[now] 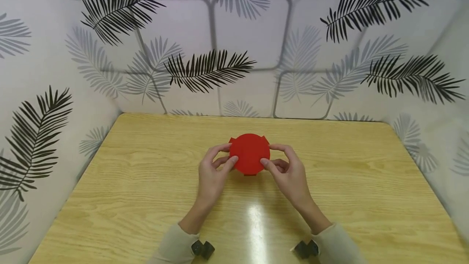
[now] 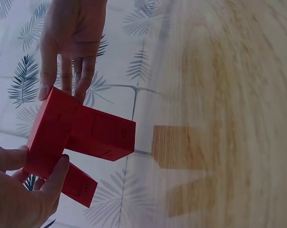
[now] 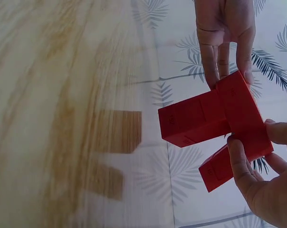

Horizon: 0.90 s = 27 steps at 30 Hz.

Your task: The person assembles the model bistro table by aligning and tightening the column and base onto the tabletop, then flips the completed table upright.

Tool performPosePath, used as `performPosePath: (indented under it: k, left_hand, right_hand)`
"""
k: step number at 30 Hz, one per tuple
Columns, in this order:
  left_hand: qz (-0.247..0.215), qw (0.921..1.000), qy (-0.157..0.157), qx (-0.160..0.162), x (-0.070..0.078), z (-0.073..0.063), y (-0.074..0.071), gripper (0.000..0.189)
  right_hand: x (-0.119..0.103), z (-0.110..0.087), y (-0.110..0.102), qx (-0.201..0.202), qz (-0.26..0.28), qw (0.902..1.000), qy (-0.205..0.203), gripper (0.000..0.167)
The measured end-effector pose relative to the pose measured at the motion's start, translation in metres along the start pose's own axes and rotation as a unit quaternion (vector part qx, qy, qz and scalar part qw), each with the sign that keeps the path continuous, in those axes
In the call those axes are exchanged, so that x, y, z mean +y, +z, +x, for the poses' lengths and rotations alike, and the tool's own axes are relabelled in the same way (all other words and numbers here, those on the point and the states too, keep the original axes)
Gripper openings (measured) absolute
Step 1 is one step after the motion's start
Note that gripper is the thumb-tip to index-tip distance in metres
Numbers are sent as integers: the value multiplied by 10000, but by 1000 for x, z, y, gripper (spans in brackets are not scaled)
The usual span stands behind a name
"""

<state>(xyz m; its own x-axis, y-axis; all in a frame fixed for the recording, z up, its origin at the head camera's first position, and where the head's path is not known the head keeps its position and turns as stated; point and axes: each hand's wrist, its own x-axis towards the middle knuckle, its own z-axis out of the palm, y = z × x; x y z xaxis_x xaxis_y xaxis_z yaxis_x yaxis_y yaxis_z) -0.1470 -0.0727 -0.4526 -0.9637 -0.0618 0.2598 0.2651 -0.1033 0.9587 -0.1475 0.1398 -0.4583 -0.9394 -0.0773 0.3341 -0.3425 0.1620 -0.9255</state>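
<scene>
A small red stool-like piece (image 1: pixel 250 154) has a round flat top and blocky legs; it is upright in the head view. My left hand (image 1: pixel 214 170) pinches its left rim, thumb at the top's edge and fingers at the side. On the opposite rim, my right hand (image 1: pixel 292 174) pinches it the same way. From the left wrist, one leg (image 2: pixel 103 134) and a second, shorter-looking one show, both with small markings too fine to read. The right wrist view shows a leg (image 3: pixel 193 118) ending above the tabletop, apart from its reflection.
A wood-grain table (image 1: pixel 146 199) lies beneath both hands, with a bright glare strip near the front. Behind its far edge stands a pale wall (image 1: pixel 249 31) with dark and grey leaf prints. Small dark devices (image 1: pixel 202 249) sit at the sleeve cuffs.
</scene>
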Motion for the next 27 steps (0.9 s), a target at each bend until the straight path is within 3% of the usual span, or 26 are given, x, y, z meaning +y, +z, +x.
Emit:
performPosePath:
  k: [10, 18, 27]
  left_hand:
    - [484, 9982, 155, -320, 0, 4, -7, 40]
    - [451, 9981, -209, -371, -3, 4, -10, 40]
    - [453, 9976, -325, -401, -8, 4, -11, 38]
  right_hand:
    - [3, 4, -3, -421, 82, 9990, -159, 46]
    - [4, 4, -6, -560, 160, 9983, 89, 44]
    - [7, 5, -9, -706, 34, 9972, 229, 42]
